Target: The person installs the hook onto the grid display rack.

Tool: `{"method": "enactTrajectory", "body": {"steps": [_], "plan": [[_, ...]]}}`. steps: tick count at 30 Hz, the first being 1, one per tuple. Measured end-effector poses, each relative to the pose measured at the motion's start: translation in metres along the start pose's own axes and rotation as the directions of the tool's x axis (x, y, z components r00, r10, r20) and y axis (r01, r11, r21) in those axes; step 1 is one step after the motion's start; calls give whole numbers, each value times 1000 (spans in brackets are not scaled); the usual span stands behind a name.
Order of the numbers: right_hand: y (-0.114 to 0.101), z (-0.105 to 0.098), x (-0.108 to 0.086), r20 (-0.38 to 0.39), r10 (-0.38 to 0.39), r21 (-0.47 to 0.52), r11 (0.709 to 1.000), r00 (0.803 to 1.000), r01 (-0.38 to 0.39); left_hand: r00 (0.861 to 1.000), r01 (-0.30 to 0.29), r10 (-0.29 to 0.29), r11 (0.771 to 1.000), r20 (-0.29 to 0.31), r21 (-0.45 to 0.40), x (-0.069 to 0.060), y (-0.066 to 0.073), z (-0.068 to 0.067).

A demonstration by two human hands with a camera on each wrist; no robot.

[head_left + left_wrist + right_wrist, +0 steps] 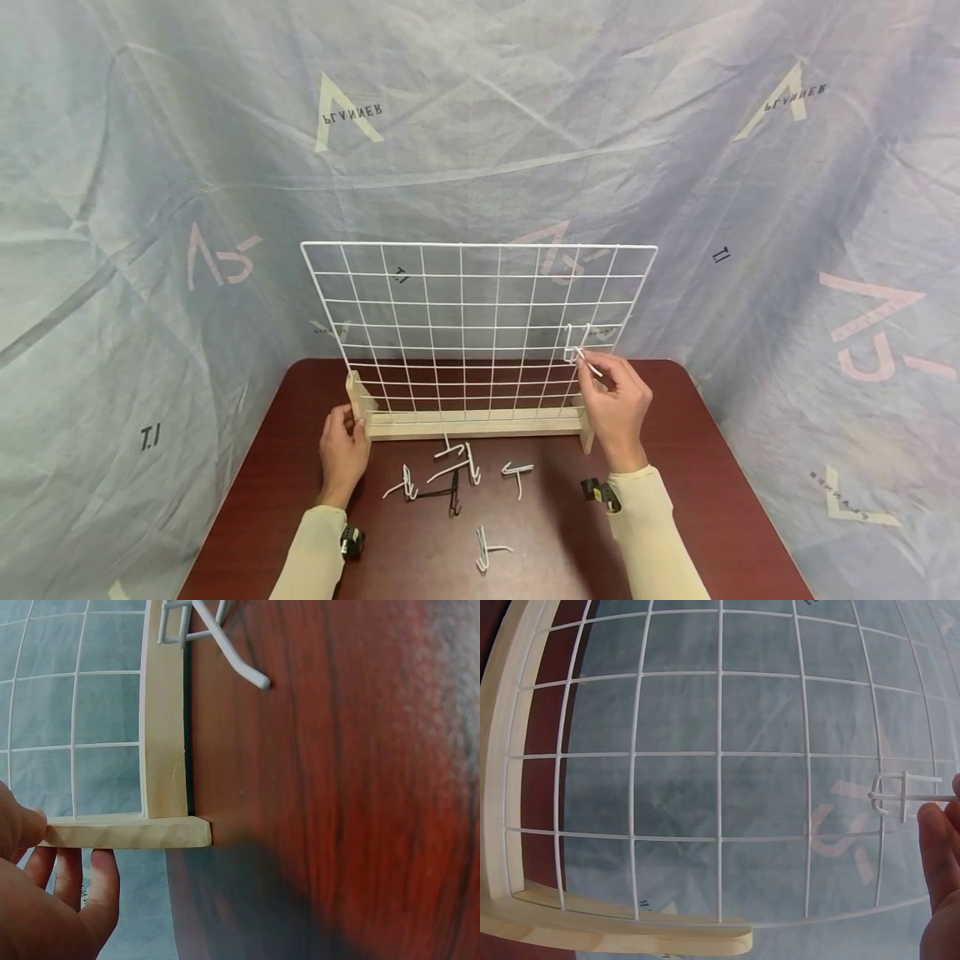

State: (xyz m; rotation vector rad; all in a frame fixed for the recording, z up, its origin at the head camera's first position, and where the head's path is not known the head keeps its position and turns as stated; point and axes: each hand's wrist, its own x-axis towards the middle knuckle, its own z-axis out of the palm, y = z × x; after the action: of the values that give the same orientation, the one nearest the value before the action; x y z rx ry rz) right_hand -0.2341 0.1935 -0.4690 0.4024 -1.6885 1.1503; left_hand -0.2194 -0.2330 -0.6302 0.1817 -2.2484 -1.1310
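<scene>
A white wire grid (462,333) stands upright in a pale wooden base (472,423). The right hand (617,404) pinches a white wire hook (572,354) by its prong against the grid's right part; in the right wrist view the hook (889,796) overlaps the wires, and whether it is hung on them I cannot tell. At the base's left end, the left hand (345,454) grips the wooden side piece (362,402); the left wrist view shows thumb and fingers of the left hand (56,900) on opposite sides of the side piece (127,832).
Several white hooks (517,469) and a black hook (454,493) lie on the dark red table (547,533) in front of the base. One more white hook (482,550) lies nearer the front. Grey printed fabric (480,125) surrounds the table at the back and sides.
</scene>
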Motion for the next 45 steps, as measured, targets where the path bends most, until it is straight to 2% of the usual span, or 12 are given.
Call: {"method": "enactTrajectory", "body": {"steps": [17, 22, 28, 32, 37, 40, 45], "plan": [[4, 1, -8, -31, 7, -14, 1000, 999, -7, 1000, -17, 17, 1000, -7, 4, -1, 2, -1], [-11, 1, -6, -38, 6, -41, 999, 999, -8, 1000, -13, 13, 1000, -5, 2, 0, 2, -1], [-28, -4, -10, -47, 41, -41, 998, 998, -43, 1000, -9, 9, 1000, -5, -2, -1, 2, -1], [-21, -6, -21, -29, 61, -61, 996, 998, -62, 1000, -13, 13, 1000, -9, -8, -1, 3, -2], [3, -8, -44, 16, 73, -116, 991, 997, -70, 1000, -12, 12, 1000, -8, -5, -1, 3, -3], [14, -10, -60, 61, 85, -138, 988, 994, -76, 1000, -12, 12, 1000, -6, -2, -1, 2, -3], [20, -13, -81, 161, 91, -157, 985, 983, -66, 1000, -18, 18, 1000, -9, -4, -1, 1, -1]]}}
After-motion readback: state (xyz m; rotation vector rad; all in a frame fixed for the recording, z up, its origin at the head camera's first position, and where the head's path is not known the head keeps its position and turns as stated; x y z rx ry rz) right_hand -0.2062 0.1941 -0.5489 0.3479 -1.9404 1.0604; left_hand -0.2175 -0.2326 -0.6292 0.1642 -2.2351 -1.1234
